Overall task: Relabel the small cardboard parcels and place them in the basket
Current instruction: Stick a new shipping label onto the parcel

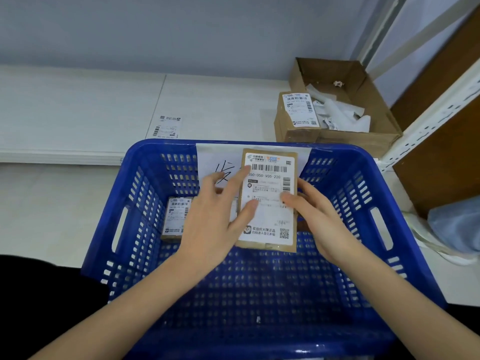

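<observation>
Two hands hold one labelled parcel (268,198) over the blue basket (405,193), toward its far wall. The left hand (215,211) lays spread fingers flat on the label; the right hand (315,211) grips the parcel's right edge, thumb on top. Another parcel (176,216) already lies in the basket's far-left corner. Best lowered flat beside it, label up, then released.

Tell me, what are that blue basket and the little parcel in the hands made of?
The blue basket looks like moulded plastic: glossy rim, rows of regular slots. The parcel seems to be brown cardboard, matte, with a smooth white printed paper label on it, under the fingers of the left hand and right hand.
</observation>
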`<state>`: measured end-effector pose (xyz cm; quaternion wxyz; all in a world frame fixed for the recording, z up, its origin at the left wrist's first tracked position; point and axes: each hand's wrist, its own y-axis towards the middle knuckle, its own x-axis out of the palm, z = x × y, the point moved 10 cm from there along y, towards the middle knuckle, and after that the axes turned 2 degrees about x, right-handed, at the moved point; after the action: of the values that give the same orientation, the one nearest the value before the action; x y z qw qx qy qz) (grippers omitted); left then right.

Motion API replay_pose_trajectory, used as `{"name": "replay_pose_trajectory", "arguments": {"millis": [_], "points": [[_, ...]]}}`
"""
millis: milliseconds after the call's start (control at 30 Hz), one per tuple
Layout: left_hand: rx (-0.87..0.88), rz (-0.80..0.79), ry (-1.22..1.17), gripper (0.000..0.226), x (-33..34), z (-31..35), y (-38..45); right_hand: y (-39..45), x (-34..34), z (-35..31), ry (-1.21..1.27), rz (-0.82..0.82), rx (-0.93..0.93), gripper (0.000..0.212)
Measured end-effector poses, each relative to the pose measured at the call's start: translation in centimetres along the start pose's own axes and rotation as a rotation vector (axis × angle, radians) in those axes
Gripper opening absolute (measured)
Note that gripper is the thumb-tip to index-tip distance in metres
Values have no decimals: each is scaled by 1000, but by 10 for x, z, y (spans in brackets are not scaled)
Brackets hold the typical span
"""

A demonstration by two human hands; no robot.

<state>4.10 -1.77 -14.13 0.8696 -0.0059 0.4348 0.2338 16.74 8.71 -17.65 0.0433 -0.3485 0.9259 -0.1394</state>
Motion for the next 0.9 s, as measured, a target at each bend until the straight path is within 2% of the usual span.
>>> {"name": "replay_pose_trajectory", "arguments": {"millis": [100,300,467,633,700,767,833,900], "points": [[-42,-164,-207,50,21,3,-5,-4,11,1,-21,-35,-4,35],[11,-146,-279,49,16,6,-2,-11,24,-5,-119,-125,-58,52],[11,-134,-281,52,12,9,0,-20,31,-9,-269,-238,-88,86],[-12,-112,-296,49,0,10,2,-24,24,-12,-240,-255,-31,92],[-25,-110,-203,49,-7,10,4,-26,21,-12,-178,-235,-1,86],[23,-3,131,54,-22,15,8,-28,22,-12,-210,-210,-28,83],[206,75,397,59,-24,39,8,-31,28,-9,-219,-204,-60,80],[371,39,460,59,-8,58,5,-33,33,-7,-191,-203,-81,78]]}}
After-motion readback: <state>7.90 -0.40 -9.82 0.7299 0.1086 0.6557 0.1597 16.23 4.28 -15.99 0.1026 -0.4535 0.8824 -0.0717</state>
